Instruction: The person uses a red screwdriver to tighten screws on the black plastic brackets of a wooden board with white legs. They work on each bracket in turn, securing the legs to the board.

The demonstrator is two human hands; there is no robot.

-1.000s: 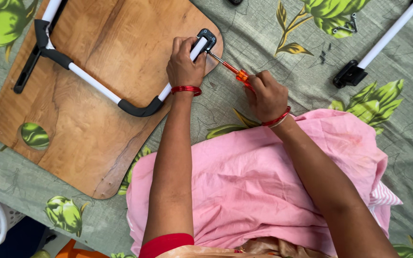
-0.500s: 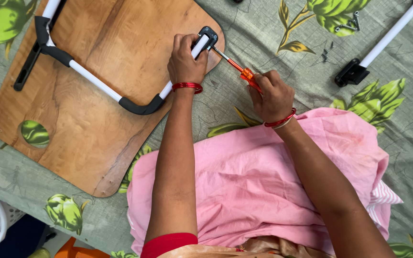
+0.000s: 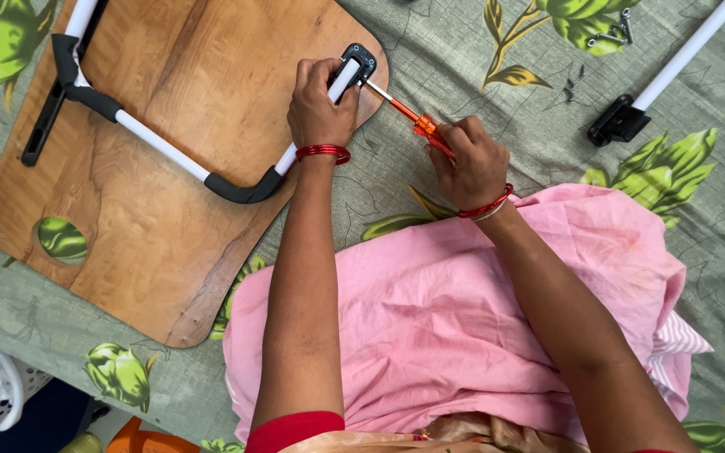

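the left hand (image 3: 322,105) is curling its fingers around the white tube of the folding leg (image 3: 161,147), right where it meets the black end bracket (image 3: 359,60) at the far right corner of the wooden tabletop (image 3: 127,243). the right hand (image 3: 467,164) is wrapping its fingers tight around the orange handle of the screwdriver (image 3: 409,117), and the metal shaft is slanting up and left so the tip is sitting at the bracket.

compared with a second ago, the screwdriver handle is now showing more orange beyond the fist and the knuckles are lying at a slightly different angle, while the left hand is staying where it was. that is reading as the driver being turned in place rather than moved, so the screw at this bracket is probably being worked in, not yet finished.

the tabletop is lying underside up on the green leaf-patterned cloth (image 3: 463,50), left of the person's pink-covered lap. a second white leg (image 3: 673,63) with a black end is lying well apart at the far right, with a few loose screws (image 3: 610,33) near it.
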